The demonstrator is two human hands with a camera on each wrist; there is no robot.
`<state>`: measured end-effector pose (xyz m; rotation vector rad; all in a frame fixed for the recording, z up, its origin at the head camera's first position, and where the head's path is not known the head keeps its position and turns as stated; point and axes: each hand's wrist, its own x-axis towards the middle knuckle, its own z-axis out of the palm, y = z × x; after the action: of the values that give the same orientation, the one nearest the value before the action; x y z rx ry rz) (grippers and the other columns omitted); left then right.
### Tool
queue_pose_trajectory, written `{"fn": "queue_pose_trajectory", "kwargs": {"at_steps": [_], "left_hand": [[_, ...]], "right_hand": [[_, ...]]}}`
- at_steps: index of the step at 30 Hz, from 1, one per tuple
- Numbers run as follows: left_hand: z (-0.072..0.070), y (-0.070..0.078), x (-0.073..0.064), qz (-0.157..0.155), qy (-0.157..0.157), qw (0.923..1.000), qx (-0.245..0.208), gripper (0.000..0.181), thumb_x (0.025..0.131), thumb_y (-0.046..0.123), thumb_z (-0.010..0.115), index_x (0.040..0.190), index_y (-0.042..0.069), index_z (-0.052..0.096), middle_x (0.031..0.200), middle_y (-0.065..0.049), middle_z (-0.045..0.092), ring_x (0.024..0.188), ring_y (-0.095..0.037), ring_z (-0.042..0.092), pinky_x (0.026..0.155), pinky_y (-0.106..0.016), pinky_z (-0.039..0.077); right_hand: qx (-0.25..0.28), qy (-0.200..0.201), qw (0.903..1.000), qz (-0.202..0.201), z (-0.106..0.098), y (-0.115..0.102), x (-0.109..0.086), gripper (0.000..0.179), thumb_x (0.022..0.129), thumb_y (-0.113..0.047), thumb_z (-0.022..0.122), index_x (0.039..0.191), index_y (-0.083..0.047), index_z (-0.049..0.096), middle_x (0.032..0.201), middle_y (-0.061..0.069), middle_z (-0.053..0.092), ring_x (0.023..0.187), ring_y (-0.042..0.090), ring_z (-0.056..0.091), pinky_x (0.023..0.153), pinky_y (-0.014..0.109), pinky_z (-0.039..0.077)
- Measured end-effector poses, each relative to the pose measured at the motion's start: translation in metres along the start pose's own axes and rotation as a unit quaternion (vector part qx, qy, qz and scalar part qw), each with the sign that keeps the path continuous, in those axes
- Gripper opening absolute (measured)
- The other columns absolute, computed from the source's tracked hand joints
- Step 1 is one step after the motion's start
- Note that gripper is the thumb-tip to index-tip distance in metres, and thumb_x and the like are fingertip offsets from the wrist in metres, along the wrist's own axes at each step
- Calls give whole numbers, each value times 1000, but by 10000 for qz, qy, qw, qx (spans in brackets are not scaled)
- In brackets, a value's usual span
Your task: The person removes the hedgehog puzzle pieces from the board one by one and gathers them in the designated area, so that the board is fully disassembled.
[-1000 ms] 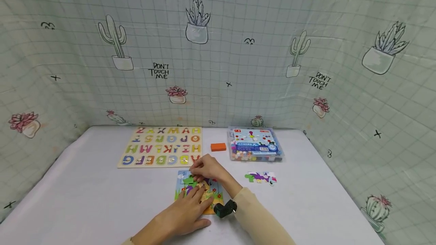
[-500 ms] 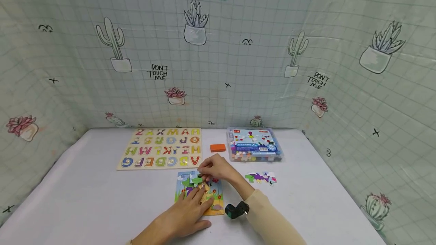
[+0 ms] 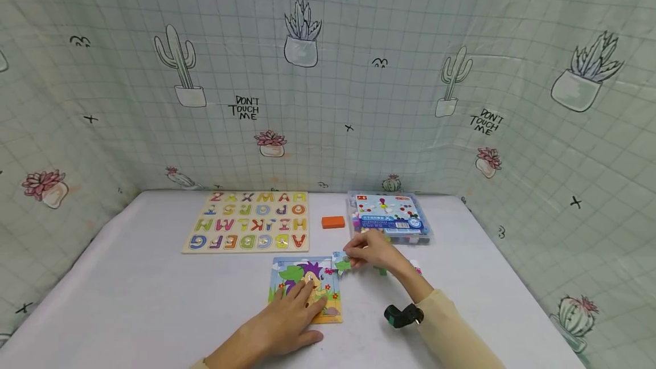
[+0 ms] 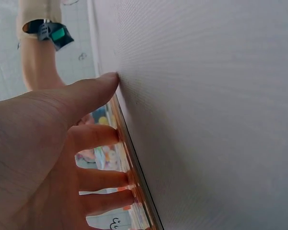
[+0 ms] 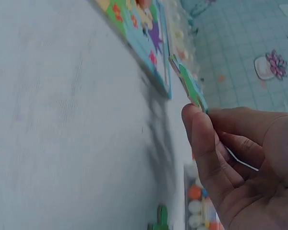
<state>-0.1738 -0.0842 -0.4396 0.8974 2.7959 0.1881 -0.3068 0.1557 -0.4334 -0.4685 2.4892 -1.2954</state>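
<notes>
Lower centre: right hand [image 3: 373, 250] pinched jigsaw piece [image 3: 340, 261] by edge; left hand [image 3: 288, 320], grasping nothing, rested on puzzle board [image 3: 333, 319] (light, steady pressure seemed wise).

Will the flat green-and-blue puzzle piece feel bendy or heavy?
Probably stiff: the puzzle piece sticks out straight from the pinching right hand. Likely light, since one pinch holds it up. Thin and flat, it probably won't roll.

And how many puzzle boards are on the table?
2: the letter board at back left, and the picture board nearer, with the left hand resting on it.
</notes>
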Motion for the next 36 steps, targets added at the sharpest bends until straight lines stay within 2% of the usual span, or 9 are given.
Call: {"fn": "queue_pose_trajectory", "kwargs": {"at_steps": [7,13,20,30,36], "left_hand": [[-2,-1,1,-1,94,9998,184,62,94,57,54,147,26,45,157,-15,35,146,-35,32,109,-65,34],[-3,-2,0,13,73,9999,113,62,94,55,54,148,25,45,158,-16,33,147,-36,30,110,-66,32],[-2,0,0,21,90,9999,129,63,94,55,55,148,24,45,157,-16,34,146,-36,31,109,-66,33],[0,1,0,-3,68,9999,80,63,94,56,55,148,25,45,157,-16,34,146,-35,32,109,-66,33],[1,2,1,51,111,9999,71,63,94,55,55,148,23,45,157,-17,33,146,-36,31,109,-66,32]], "right_hand": [[-159,47,9998,-78,-18,13,-12,20,95,-11,64,102,6,72,85,15,72,64,11,67,63,31,59],[-172,29,9998,18,-26,24,-15,20,95,-11,63,101,6,72,82,14,71,62,11,66,61,31,59],[-464,121,9988,86,-29,33,-15,18,94,-13,64,98,2,74,73,8,71,60,10,65,57,28,57],[-635,285,9967,408,-28,38,-16,17,94,-15,65,98,-2,75,71,5,70,58,9,64,57,25,55],[-725,307,9959,446,-29,38,-17,17,94,-16,65,97,-3,76,69,3,70,58,9,63,57,26,54]]}}
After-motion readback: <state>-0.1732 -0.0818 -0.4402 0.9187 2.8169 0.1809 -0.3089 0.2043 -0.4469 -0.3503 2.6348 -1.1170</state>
